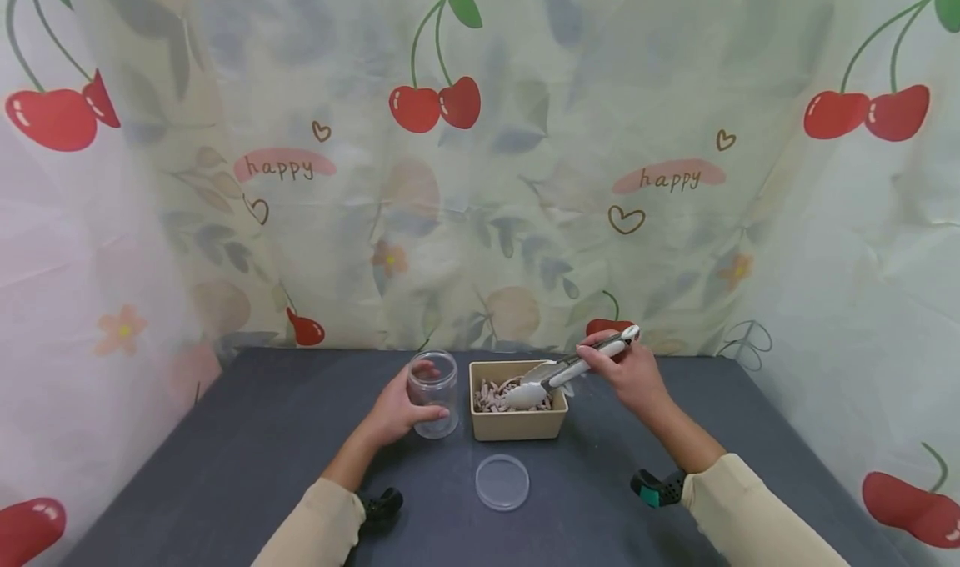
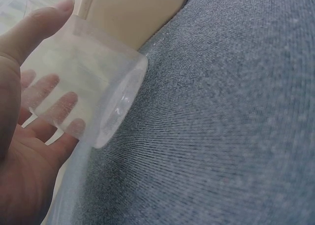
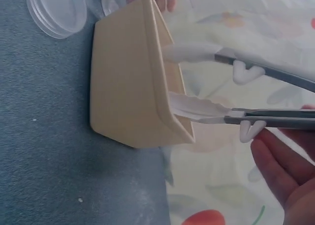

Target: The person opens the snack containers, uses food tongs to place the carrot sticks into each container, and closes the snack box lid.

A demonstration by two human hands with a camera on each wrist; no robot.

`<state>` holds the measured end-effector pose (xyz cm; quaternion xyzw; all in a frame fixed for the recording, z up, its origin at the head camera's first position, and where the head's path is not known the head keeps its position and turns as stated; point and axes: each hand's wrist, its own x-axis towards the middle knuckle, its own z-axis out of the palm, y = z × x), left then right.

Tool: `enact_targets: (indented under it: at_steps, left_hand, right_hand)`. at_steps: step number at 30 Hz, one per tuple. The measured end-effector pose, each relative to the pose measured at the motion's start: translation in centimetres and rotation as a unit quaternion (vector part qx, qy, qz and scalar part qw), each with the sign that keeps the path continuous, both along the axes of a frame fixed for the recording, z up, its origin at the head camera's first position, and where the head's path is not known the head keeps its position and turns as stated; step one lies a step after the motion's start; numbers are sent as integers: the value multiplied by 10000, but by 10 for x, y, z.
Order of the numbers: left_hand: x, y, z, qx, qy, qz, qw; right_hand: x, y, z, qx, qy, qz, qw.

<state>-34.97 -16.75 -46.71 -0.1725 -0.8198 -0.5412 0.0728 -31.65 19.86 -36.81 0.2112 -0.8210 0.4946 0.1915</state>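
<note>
1. The left hand (image 1: 396, 410) is curved as wide as the jar, thumb on the near side and fingers round the far side, and has hold of it.
2. The clear jar (image 1: 446, 390) seems to stand upright on the dark tabletop (image 1: 225, 467), mouth up and nothing visible inside. It looks light, smooth and thin-walled, so it may slip or tip if knocked; whether it is plastic or glass I cannot tell. The middle of the wall, where the hand sits, is a sound hold and leaves the mouth free.
3. The round clear lid (image 1: 502, 484) lies flat on the table, nearer the person than the box. It is probably light and slightly flexible, best picked up by its rim.
4. The beige box (image 1: 517, 427) stands just right of the jar. Its walls look stiff; the rim would be the place to steady it.
5. The pale pieces (image 1: 489, 398) inside are small and loose, likely light and apt to scatter, so small, gentle pinches should suit them.
6. The tongs (image 1: 576, 369) slant into the box, tips apart; whether they grasp any piece I cannot tell. Their arms look springy, with the dark and white handles the natural grip.
7. The right hand (image 1: 632, 377) is partly closed, thumb and fingers holding the tongs toward their far end from the tips.
</note>
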Motion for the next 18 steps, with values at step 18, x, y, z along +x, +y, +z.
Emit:
enact_targets:
  at_steps: [18]
  left_hand:
    - [3,1,3,12,-79,35,10000]
  right_hand:
    - [-6,-16,-7,-560,-650,-303,9959]
